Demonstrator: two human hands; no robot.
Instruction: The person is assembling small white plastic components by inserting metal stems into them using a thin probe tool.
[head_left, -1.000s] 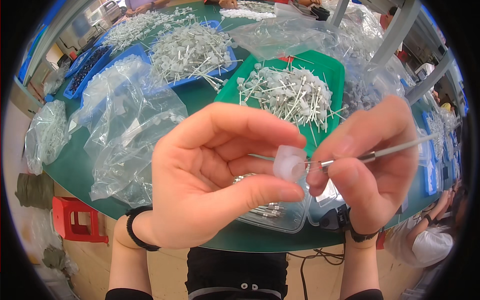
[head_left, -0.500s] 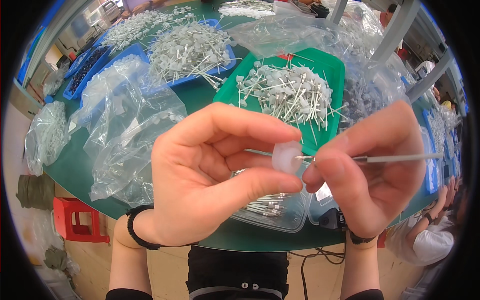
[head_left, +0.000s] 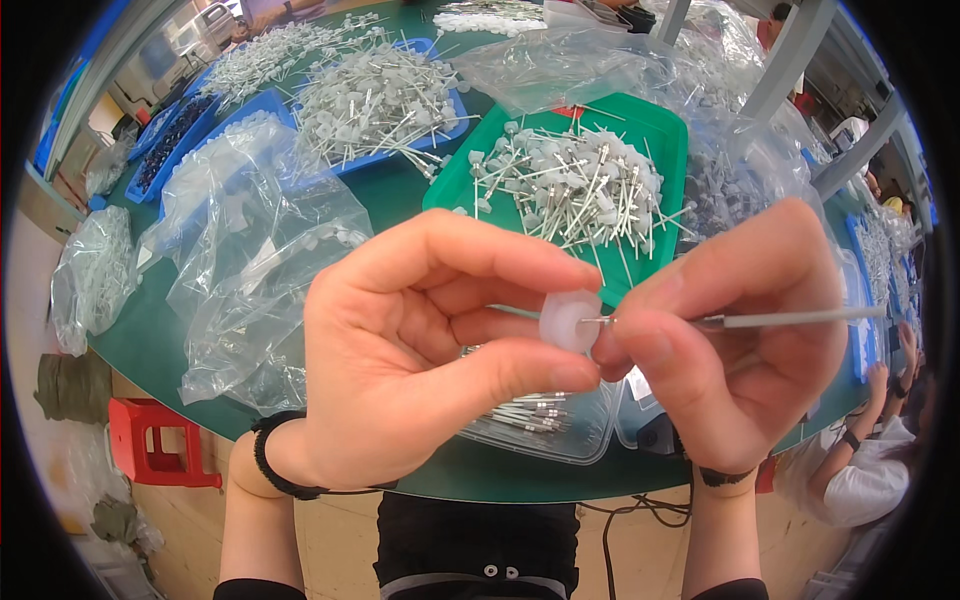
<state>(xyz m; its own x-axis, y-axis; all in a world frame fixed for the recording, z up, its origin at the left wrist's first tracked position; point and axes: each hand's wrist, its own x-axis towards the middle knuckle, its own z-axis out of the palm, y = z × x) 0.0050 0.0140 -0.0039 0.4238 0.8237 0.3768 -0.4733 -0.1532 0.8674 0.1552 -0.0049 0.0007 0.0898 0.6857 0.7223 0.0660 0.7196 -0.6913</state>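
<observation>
Between the thumb and fingers of my left hand point(head_left: 410, 345) is a translucent white plastic cap point(head_left: 568, 322). My right hand point(head_left: 735, 335) pinches a thin rod point(head_left: 790, 319) with a metal tip and a pale grey sleeve; its sleeved end sticks out to the right. The rod's metal tip meets the cap's open right face, and the fingertips of both hands are nearly touching. How deep the tip sits inside the cap cannot be seen. Behind the hands, a green tray point(head_left: 660, 125) holds a heap of similar capped rods point(head_left: 590, 190).
A clear plastic box point(head_left: 590, 440) of bare rods lies under my hands. Blue trays point(head_left: 465, 110) heaped with parts stand at the far left. Clear plastic bags point(head_left: 240, 290) cover the left side. A red stool point(head_left: 160, 440) is on the floor; a co-worker point(head_left: 850, 470) sits at right.
My right hand has shifted slightly left toward the cap, so less of the metal tip shows between cap and fingers. The left hand stays nearly still.
</observation>
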